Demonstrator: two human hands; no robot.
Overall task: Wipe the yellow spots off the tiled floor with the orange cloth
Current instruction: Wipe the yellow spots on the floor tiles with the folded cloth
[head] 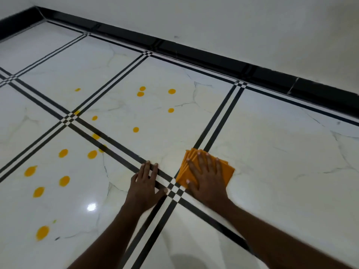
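pressing flat: right hand [206, 175] sits fingers spread on the folded orange cloth [204, 168], palm loading it against the tiled floor [281, 152] for wiping. left hand [146, 183] open, flat on tile, likely a brace. yellow spots [64, 180] lie well left, untouched.

- An indoor room, seemingly in a home or similar finished building, seen at floor level.
- Glossy white marble-look floor tiles [272, 144] carry black double-line borders [219, 121].
- A black skirting [194, 53] runs along the base of a plain white wall [233, 22].
- A ceiling light's glare [91, 207] reflects off the polished surface.
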